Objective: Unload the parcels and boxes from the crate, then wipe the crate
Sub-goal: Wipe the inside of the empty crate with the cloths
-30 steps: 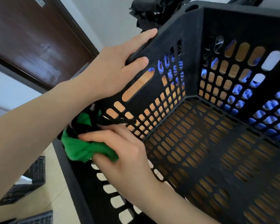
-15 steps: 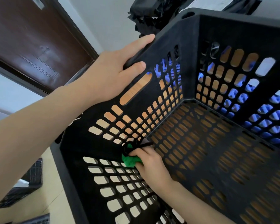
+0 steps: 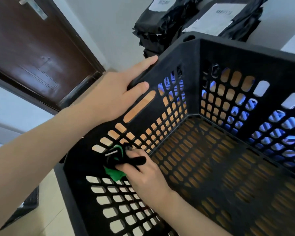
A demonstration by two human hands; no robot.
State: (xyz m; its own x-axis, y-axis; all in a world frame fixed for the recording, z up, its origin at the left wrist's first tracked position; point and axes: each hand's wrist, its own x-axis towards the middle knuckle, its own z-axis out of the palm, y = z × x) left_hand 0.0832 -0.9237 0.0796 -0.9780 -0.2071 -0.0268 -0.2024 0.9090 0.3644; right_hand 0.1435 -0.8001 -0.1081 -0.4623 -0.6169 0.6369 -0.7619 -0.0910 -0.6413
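**Crate unloaded, cloth at the near-left inside corner**

Crate: the black perforated plastic crate fills most of the view, open side towards you. Nothing lies inside it. An orange-brown surface shows through the floor and left-wall holes, and blue through the far wall.

Left hand: your left hand is clamped on the top rim of the crate's left wall. The thumb presses the inner face just above the long handle slot. The fingers lie over the rim on the outside.

Right hand: your right hand is down inside the crate, low in the corner where the left wall meets the near wall. It grips a crumpled green cloth with black parts. The cloth is bunched ahead of the fingertips and touches the wall there. A black strip of it lies across your fingers.

Hands relative to each other: the left is high on the rim and the right is below it, with the wall's grid of holes between them.

Behind the crate: two stacks of black plastic parcels with white labels stand against the pale wall, just beyond the far-left corner of the rim.

Left side: a dark brown door with a metal handle. Below it is a beige tiled floor, with a black slatted object at the lower left, too cropped to identify.
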